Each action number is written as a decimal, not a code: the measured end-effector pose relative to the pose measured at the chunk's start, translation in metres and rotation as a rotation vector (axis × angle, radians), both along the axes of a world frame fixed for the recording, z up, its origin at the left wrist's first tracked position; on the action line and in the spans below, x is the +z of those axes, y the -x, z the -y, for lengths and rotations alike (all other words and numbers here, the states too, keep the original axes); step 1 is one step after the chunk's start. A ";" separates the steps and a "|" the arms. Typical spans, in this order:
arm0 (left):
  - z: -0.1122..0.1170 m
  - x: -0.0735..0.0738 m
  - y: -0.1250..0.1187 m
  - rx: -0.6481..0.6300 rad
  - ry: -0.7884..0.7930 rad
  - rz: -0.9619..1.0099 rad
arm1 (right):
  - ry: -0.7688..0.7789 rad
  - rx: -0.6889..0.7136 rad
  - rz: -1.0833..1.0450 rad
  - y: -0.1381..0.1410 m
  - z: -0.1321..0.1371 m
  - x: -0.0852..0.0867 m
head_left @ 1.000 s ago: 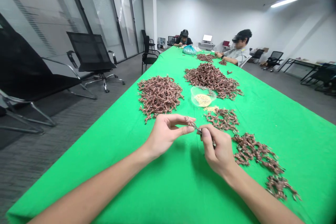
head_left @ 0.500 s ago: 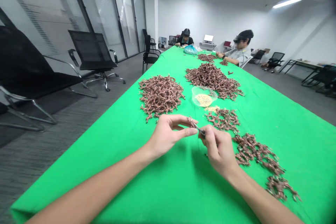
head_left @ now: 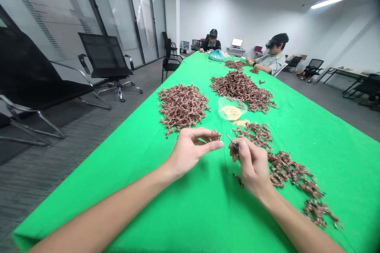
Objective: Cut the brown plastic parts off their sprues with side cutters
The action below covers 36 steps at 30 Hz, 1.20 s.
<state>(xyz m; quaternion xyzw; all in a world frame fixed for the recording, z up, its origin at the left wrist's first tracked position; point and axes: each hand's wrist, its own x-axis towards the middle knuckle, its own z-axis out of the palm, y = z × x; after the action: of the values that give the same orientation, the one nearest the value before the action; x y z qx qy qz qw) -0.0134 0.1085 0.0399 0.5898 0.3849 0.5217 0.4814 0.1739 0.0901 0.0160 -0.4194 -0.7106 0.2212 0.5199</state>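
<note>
My left hand (head_left: pixel 194 150) is pinched around a small brown branched piece (head_left: pixel 216 133), held between thumb and fingertips. My right hand (head_left: pixel 252 166) grips slim metal tweezers (head_left: pixel 233 142) whose tips point up and left, a short gap from that piece. A loose brown piece (head_left: pixel 238 180) lies on the green cloth (head_left: pixel 148 193) just below my right hand. Heaps of the same brown pieces (head_left: pixel 183 108) lie ahead, and a looser strip (head_left: pixel 292 176) runs to the right of my right hand.
A clear plastic bowl (head_left: pixel 232 108) of pale grains stands between the heaps. Two co-workers sit at the far end, near a blue plastic bag (head_left: pixel 216 55). Black chairs (head_left: pixel 105 61) stand beyond the table's left edge on a grey carpet.
My hands have drawn apart, and the tweezers have come away from the piece in my left hand. A loose piece now shows on the cloth under my right hand.
</note>
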 end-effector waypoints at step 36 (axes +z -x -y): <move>0.007 0.007 0.001 -0.343 0.402 0.247 | -0.840 -0.207 0.664 -0.028 -0.014 0.006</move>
<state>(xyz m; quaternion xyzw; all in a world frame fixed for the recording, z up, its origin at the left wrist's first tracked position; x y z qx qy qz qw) -0.0145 0.1017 0.0471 0.4712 0.3136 0.4140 0.7129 0.2019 0.1036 0.0225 -0.2906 -0.8188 -0.2785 0.4092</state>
